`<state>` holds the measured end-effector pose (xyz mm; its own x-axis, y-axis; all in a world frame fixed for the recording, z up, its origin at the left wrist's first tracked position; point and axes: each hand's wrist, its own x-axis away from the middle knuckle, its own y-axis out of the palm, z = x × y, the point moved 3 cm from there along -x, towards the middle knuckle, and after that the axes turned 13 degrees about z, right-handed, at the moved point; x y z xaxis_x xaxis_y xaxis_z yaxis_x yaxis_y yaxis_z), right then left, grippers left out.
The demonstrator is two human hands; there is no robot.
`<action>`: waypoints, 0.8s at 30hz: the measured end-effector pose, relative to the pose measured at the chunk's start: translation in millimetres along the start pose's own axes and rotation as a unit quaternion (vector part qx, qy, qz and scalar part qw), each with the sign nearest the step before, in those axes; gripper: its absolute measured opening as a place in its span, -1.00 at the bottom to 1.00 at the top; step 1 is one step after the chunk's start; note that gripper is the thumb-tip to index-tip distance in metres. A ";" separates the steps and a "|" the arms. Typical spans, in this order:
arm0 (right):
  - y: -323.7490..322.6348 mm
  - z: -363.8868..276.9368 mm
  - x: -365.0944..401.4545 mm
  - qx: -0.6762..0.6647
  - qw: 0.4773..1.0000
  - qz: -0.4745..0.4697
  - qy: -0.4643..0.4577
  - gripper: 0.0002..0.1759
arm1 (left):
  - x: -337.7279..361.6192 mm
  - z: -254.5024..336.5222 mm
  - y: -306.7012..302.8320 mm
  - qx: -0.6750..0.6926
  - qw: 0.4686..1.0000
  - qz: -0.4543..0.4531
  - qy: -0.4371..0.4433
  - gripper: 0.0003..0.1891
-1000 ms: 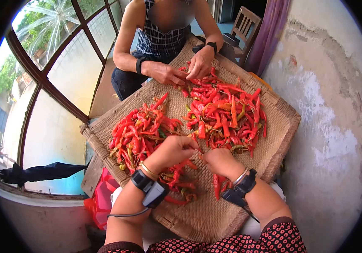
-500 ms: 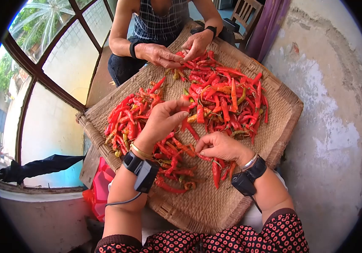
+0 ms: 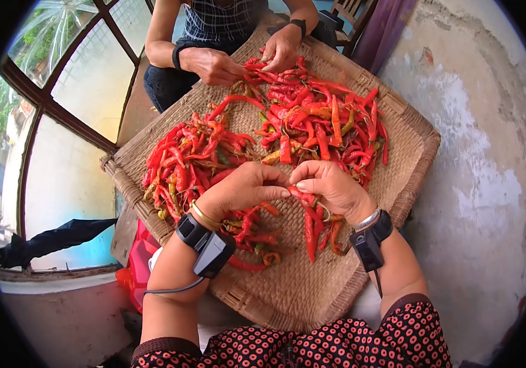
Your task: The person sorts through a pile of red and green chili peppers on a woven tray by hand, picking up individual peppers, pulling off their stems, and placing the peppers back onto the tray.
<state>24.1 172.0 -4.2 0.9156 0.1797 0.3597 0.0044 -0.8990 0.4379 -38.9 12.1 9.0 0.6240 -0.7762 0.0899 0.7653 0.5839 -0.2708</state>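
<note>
My left hand [image 3: 247,189] and my right hand [image 3: 335,191] meet over the near part of a woven tray [image 3: 275,300]. The right thumb and fingers pinch a red chili pepper [image 3: 303,196], and the left fingertips are closed at its end. Just below the right hand hangs a small cluster of red chilies [image 3: 312,236]. To the left, partly behind my left hand, spreads a heap of red chilies [image 3: 183,162]. A larger chili pile [image 3: 318,122] lies beyond my hands, with some yellowish and green pods in it.
Across the tray, another person's hands [image 3: 214,66] work at the far chilies. Framed windows [image 3: 60,178] stand at left, with a folded black umbrella [image 3: 60,240] on the sill. A red plastic bag [image 3: 140,267] is beside the tray; a bare wall [image 3: 471,153] rises at right.
My left hand has come down and right, and my right hand has moved up, so their fingertips now meet at the chili. The other person's hands have shifted slightly apart.
</note>
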 end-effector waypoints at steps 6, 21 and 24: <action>-8.3 -1.4 -5.3 0.082 0.988 0.125 -0.042 -0.88 | 8.3 0.1 -10.2 -0.018 0.998 -0.014 -0.064 -0.82; 10.8 41.9 -11.5 0.690 0.647 0.044 -0.322 -0.59 | -4.8 -23.3 -9.4 -0.365 0.908 0.198 0.060 -0.67; 9.0 41.5 -12.4 0.684 0.657 0.044 -0.312 -0.67 | -5.0 -36.2 -0.2 -0.379 0.907 0.153 0.103 -0.68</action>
<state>29.4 145.1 -39.0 0.9209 0.2890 -0.2615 -0.0928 -0.4891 -0.8673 -47.9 7.2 -26.0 0.6863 -0.6792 -0.2600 0.1852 0.5090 -0.8406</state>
